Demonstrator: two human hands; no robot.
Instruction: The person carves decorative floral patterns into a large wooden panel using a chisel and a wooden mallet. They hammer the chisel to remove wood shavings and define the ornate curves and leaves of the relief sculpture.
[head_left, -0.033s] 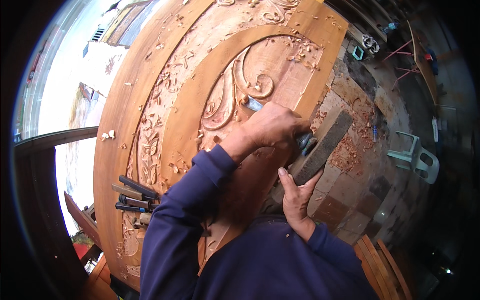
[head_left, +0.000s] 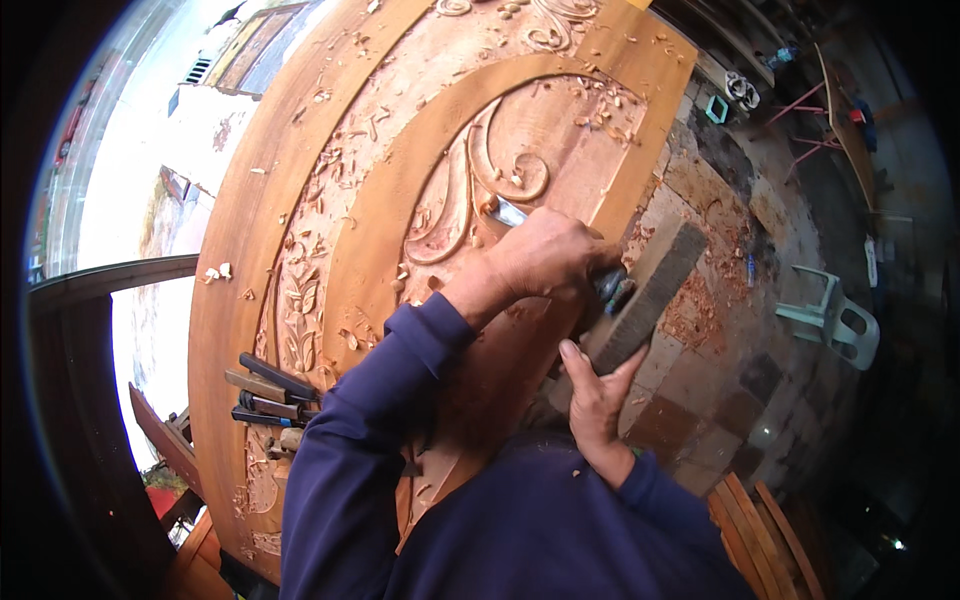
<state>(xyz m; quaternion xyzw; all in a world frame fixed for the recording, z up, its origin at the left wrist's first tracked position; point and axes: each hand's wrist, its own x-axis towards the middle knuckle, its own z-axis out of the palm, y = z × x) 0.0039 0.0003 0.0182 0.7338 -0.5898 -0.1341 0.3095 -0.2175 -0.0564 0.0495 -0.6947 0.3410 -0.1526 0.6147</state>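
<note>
Matt reddish carved wood panel, rough wooden mallet, shiny metal chisel blade

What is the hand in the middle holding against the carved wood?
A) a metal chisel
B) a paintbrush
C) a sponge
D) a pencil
A. The left hand is closed around a chisel, whose shiny metal blade sticks out of the fist onto the carved wooden panel, next to the curly scroll pattern. Wood chips lie scattered over the panel. The right hand holds a flat wooden block beside it.
</note>
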